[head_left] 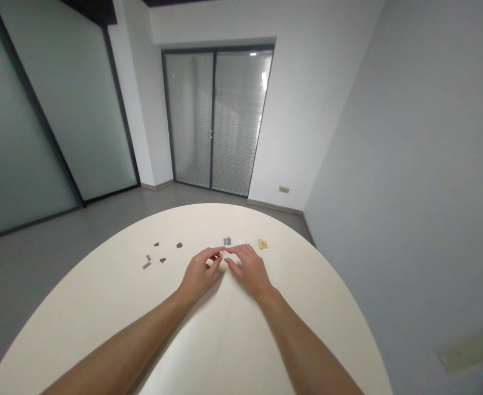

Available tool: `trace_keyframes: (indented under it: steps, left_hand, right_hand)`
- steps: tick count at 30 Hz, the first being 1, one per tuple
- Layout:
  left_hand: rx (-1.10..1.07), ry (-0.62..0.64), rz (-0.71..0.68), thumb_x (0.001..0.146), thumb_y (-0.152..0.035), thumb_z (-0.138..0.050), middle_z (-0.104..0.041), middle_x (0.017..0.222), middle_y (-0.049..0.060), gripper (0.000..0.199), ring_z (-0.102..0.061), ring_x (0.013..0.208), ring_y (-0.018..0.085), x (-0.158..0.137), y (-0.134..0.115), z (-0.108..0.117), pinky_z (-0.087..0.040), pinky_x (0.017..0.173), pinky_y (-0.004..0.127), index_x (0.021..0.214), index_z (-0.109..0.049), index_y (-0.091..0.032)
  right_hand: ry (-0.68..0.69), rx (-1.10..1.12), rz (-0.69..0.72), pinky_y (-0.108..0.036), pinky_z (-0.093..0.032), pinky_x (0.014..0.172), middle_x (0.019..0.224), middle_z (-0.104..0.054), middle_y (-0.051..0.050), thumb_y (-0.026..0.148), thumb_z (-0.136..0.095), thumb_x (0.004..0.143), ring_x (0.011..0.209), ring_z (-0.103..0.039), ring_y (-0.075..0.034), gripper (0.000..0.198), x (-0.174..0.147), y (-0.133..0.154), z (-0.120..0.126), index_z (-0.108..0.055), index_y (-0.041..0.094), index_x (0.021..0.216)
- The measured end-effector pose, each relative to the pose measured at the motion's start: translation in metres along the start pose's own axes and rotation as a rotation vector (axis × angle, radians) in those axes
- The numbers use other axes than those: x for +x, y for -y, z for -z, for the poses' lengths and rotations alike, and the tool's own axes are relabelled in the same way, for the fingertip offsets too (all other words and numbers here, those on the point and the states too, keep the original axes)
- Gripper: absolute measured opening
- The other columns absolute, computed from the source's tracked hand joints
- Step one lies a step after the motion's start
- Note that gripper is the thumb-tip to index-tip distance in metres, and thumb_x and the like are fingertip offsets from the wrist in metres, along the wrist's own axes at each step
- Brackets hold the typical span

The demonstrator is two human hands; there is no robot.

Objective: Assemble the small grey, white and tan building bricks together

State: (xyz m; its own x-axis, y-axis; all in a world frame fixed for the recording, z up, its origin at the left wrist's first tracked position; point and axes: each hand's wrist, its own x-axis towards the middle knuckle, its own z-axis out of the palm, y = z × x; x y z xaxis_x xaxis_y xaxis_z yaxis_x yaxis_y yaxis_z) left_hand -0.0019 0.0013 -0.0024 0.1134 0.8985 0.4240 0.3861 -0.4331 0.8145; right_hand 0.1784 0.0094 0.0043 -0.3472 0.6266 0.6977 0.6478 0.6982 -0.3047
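Note:
Near the far part of the round white table, my left hand is closed with thumb and fingers around a small whitish piece with dark spots. Its exact kind is too small to make out. My right hand meets it from the other side, the index fingertip at the piece and the thumb apart below. Just beyond the fingertips lies a small grey-blue part. A flat yellow piece rests to the right of my right hand.
On the left of the table lie several small dark grey parts, among them a pentagon-shaped one and a grey bar. A white wall rises close on the right. Glass doors stand beyond the table.

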Motion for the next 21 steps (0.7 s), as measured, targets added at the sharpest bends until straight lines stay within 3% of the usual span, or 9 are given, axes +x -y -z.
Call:
trace_keyframes:
  steps: [21]
  left_hand:
    - [-0.044, -0.022, 0.031, 0.086, -0.038, -0.060, -0.070, 0.089, 0.004, 0.025, -0.065, 0.083, 0.019, 0.0001, -0.0017, 0.0003, -0.050, 0.065, 0.027, 0.103, -0.065, -0.021]
  right_hand:
    - [-0.011, 0.006, -0.003, -0.036, -0.052, 0.087, 0.097, -0.072, -0.006, 0.030, -0.062, 0.095, 0.098, -0.064, -0.022, 0.012, 0.0004, -0.0007, -0.0006, -0.069, 0.022, 0.102]
